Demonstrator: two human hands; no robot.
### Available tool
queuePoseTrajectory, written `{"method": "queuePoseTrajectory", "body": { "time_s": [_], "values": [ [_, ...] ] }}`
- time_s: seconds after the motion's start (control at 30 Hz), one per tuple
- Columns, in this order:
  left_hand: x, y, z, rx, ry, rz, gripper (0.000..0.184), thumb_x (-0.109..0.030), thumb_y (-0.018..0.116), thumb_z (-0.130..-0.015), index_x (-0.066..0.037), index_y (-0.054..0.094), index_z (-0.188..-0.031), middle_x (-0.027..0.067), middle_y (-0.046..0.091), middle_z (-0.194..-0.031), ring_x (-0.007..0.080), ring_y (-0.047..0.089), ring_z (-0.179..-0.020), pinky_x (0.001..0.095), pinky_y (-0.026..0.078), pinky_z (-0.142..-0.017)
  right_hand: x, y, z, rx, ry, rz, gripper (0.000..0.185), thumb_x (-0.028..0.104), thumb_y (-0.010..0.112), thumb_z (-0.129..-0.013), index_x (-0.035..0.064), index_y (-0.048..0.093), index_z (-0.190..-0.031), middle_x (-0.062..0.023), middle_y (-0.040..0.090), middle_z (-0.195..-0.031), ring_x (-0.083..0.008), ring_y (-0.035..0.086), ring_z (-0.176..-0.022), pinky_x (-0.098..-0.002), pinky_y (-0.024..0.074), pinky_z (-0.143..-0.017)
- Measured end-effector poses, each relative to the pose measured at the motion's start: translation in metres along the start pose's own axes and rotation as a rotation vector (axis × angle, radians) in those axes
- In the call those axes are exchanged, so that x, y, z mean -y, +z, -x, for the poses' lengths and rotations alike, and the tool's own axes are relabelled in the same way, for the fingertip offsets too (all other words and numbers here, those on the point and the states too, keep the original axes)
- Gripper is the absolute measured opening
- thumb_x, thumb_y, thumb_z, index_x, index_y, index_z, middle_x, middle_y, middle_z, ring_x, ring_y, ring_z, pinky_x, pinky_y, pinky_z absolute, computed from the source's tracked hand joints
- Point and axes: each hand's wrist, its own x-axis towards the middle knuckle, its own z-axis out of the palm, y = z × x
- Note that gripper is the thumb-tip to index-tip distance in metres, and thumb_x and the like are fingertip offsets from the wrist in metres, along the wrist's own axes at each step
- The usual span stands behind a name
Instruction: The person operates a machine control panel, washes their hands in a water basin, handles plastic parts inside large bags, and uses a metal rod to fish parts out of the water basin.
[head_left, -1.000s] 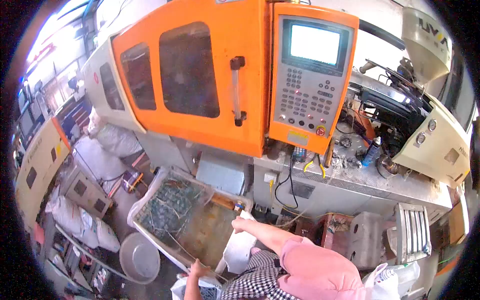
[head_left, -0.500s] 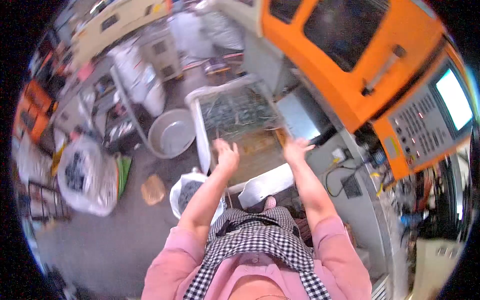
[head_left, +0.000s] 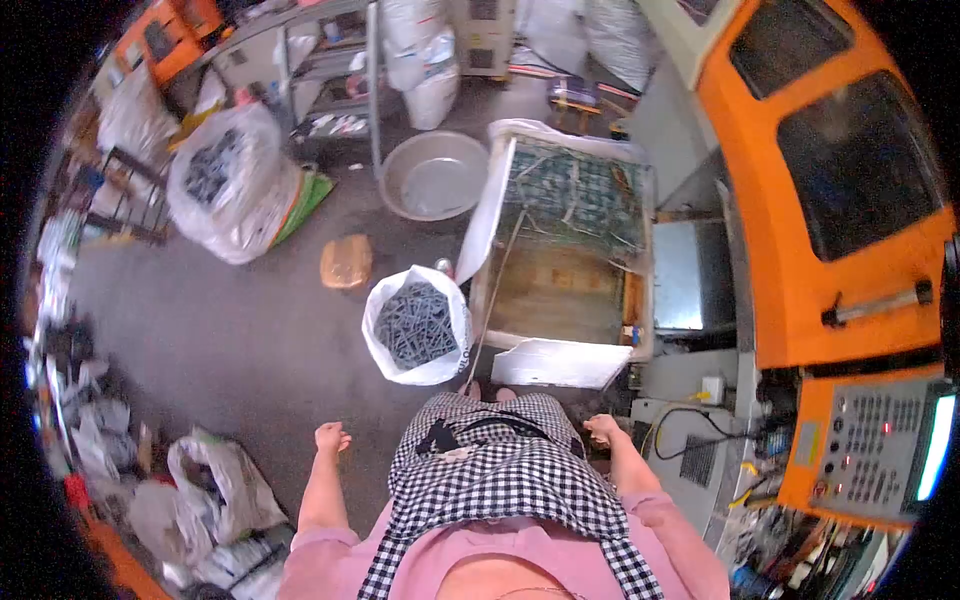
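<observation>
My left hand (head_left: 333, 437) hangs out to the left above the floor, its fingers curled in and nothing visible in them. Close to my right hip, my right hand (head_left: 602, 431) is also curled, with no object showing. In front of me stands a white bag (head_left: 378, 362) with its top rolled open, filled with thin grey plastic pieces (head_left: 415, 325). To its right is a large white-rimmed tub (head_left: 480, 262) with green netting (head_left: 575, 195) at its far end and brownish contents nearer me. A white panel (head_left: 562, 364) lies along the tub's near edge. Neither hand touches these things.
An orange machine (head_left: 745, 225) with a keypad panel (head_left: 875, 445) lines the right side. A round grey basin (head_left: 435, 180) and a brown wrapped bundle (head_left: 346, 262) sit on the floor. Filled sacks (head_left: 235, 225) stand at left; another bag (head_left: 225, 490) is lower left.
Both hands have drawn back from over the tub to my sides, and their spread fingers have curled. My view has turned left, bringing the white bag of grey pieces fully into sight.
</observation>
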Motion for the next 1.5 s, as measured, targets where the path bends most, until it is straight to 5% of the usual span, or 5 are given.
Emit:
{"method": "queuePoseTrajectory", "body": {
  "time_s": [0.27, 0.63, 0.8, 1.1, 1.5],
  "values": [
    [0.082, 0.037, 0.129, -0.231, -0.210, 0.005, 0.015, -0.018, 0.056, -0.073, -0.003, 0.057, -0.073, 0.0076, 0.058, -0.070, 0.0162, 0.057, -0.051, 0.0255, 0.044, -0.039, 0.029, -0.050, -0.125, -0.384, -0.856, 0.225, 0.018, 0.018, 0.055, -0.073, 0.0006, 0.056, -0.077, -0.0054, 0.052, -0.056, -0.0153, 0.050, -0.047, -0.0279, 0.0411, -0.044],
    [0.146, 0.063, 0.189, -0.397, -0.259, -0.175, 0.022, -0.027, 0.064, -0.067, -0.008, 0.063, -0.078, 0.0078, 0.062, -0.073, 0.0172, 0.059, -0.068, 0.0298, 0.046, -0.066, 0.166, -0.042, -0.052, -0.071, -0.448, 0.022, 0.023, 0.018, 0.058, -0.074, 0.0003, 0.054, -0.089, -0.0087, 0.057, -0.065, -0.0167, 0.057, -0.055, -0.0266, 0.0427, -0.042],
    [0.209, 0.034, 0.142, -0.097, 0.023, -1.004, 0.013, -0.018, 0.057, -0.069, -0.009, 0.063, -0.075, 0.0077, 0.062, -0.078, 0.0233, 0.059, -0.074, 0.0336, 0.046, -0.067, 0.185, -0.035, -0.059, -0.087, -0.399, 0.143, 0.026, 0.018, 0.057, -0.071, 0.0014, 0.054, -0.091, -0.0092, 0.058, -0.066, -0.0175, 0.057, -0.056, -0.0274, 0.0449, -0.046],
    [0.159, -0.071, 0.039, -0.145, -0.152, -0.408, 0.016, -0.024, 0.058, -0.069, -0.009, 0.063, -0.074, 0.0079, 0.062, -0.077, 0.0203, 0.059, -0.073, 0.0326, 0.047, -0.066, 0.266, 0.006, -0.008, -0.721, -0.197, 0.304, 0.051, 0.032, 0.063, -0.065, -0.0022, 0.051, -0.102, -0.0226, 0.052, -0.100, -0.0342, 0.046, -0.100, -0.0369, 0.0374, -0.084],
    [0.042, -0.289, -0.060, -0.521, -0.050, 0.210, 0.009, -0.013, 0.058, -0.071, -0.003, 0.058, -0.070, 0.0020, 0.053, -0.057, 0.0091, 0.048, -0.047, 0.0249, 0.041, -0.042, 0.472, 0.101, 0.026, -0.950, -0.350, 0.065, 0.055, 0.016, 0.063, -0.064, -0.0028, 0.040, -0.110, -0.0311, 0.034, -0.112, -0.0378, 0.040, -0.100, -0.0371, 0.0330, -0.089]
  ]
}}
